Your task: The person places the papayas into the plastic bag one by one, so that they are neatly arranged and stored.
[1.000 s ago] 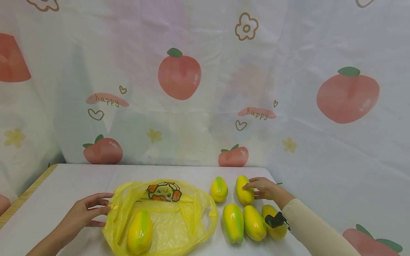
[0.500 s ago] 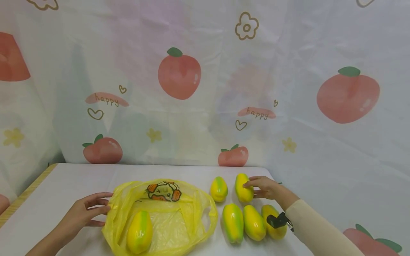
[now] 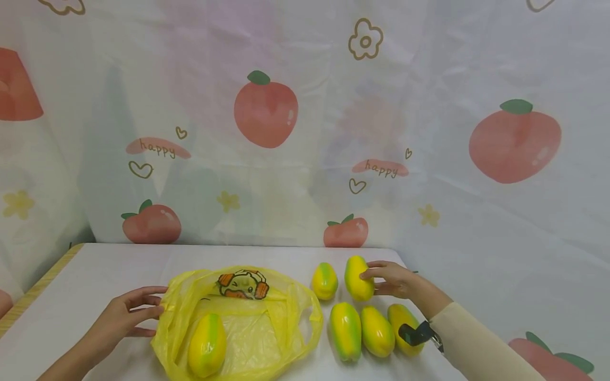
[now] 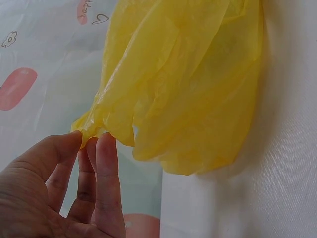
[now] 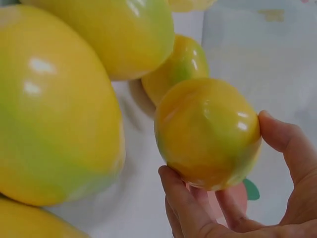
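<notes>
Bag (image 3: 248, 330) of thin yellow plastic lies with its mouth open on the white surface (image 3: 119, 256); in the head view, take its centre as the clock hub. The left hand (image 3: 131, 315) is at 9 o'clock, its thumb and fingers pinching the plastic at the edge. The bagged papaya (image 3: 207, 346) rests inside at about 7 o'clock. The right hand (image 3: 393, 279) is out toward 2 o'clock and grasps the held papaya (image 3: 358, 279); in the right wrist view, the thumb bears on the fruit near 2 o'clock and a fingertip near 8 o'clock. Clearance between that fruit and the surface cannot be confirmed. The far papaya (image 3: 325, 281) stands just beside it, at 9 o'clock from it. The row of three papayas (image 3: 377, 332) is at 3 o'clock from the hub, outside the bag; a black wrist fitting (image 3: 415, 334) partly hides the rightmost fruit. Loading status, by judgement: early stage. One papaya is inside; one is grasped but not yet bagged; four others lie outside. Five visible fruits are therefore outstanding, counting the one in the fingers.
</notes>
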The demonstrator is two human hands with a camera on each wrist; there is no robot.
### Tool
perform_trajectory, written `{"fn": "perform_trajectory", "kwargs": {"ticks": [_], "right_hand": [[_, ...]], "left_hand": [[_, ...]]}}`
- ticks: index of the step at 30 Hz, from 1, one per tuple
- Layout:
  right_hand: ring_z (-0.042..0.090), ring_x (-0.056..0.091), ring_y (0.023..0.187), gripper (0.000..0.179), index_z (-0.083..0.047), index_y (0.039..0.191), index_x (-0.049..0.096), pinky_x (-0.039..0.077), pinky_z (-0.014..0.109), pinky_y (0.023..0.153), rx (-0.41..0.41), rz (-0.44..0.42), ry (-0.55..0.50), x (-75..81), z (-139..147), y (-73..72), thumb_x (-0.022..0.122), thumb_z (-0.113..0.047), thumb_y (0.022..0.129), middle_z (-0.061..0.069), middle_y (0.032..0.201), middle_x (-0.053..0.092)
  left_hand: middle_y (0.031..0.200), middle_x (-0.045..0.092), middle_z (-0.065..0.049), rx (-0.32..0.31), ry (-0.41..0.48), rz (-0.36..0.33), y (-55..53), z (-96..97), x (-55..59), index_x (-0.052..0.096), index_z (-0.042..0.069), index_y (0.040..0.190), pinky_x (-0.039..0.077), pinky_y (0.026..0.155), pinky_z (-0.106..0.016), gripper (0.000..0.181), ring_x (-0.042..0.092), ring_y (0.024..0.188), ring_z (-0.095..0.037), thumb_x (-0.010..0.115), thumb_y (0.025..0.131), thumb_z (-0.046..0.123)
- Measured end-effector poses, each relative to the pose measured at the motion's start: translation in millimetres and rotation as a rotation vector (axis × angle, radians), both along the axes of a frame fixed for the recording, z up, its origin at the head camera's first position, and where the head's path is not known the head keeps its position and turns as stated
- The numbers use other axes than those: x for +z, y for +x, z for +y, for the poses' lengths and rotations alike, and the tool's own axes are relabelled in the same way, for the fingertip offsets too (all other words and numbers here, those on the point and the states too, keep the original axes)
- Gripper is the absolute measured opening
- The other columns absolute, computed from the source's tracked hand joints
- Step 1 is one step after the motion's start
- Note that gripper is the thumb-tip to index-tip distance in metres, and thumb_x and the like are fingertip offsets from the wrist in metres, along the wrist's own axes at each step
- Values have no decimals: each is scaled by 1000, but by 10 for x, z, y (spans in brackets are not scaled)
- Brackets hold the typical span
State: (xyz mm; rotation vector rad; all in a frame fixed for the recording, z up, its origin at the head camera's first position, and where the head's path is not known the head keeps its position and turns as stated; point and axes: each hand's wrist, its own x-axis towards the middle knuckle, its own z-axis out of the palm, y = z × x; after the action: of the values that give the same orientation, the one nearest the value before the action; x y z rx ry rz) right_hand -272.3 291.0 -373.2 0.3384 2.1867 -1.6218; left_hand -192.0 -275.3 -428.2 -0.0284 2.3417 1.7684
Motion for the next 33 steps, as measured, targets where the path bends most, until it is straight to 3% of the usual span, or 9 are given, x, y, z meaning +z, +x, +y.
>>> {"fn": "perform_trajectory", "kwargs": {"ticks": [5, 10, 25, 33], "right_hand": [[49, 43, 129, 75, 7, 148, 25, 47, 52, 102, -30, 9, -41, 41, -91, 87, 69, -9, 90, 31, 143, 35], [47, 48, 125, 73, 7, 146, 28, 50, 49, 98, -28, 18, -14, 63, -179, 159, 69, -10, 90, 31, 140, 39], [46, 50, 124, 72, 5, 146, 30, 51, 50, 97, 12, 26, 28, 144, -372, 229, 70, -13, 89, 30, 140, 41], [42, 54, 118, 71, 4, 145, 32, 52, 50, 95, 19, 21, 14, 174, -460, 261, 72, -13, 88, 30, 140, 40]], "left_hand": [[114, 63, -8, 0, 2, 6, -4, 6, -4, 48, 2, 141, 61, 75, -42, 60, 66, 93, -17, 70, 92, 29], [113, 64, -7, -5, 15, 8, -2, 9, 1, 51, 4, 140, 61, 75, -42, 56, 66, 93, -16, 70, 92, 28], [112, 63, -7, -1, 19, 3, 6, 9, 7, 51, 4, 139, 61, 75, -42, 56, 66, 92, -17, 70, 92, 27], [111, 63, -4, -6, 38, 22, 15, 7, 10, 60, 17, 133, 61, 76, -42, 43, 66, 92, -13, 70, 92, 26]]}}
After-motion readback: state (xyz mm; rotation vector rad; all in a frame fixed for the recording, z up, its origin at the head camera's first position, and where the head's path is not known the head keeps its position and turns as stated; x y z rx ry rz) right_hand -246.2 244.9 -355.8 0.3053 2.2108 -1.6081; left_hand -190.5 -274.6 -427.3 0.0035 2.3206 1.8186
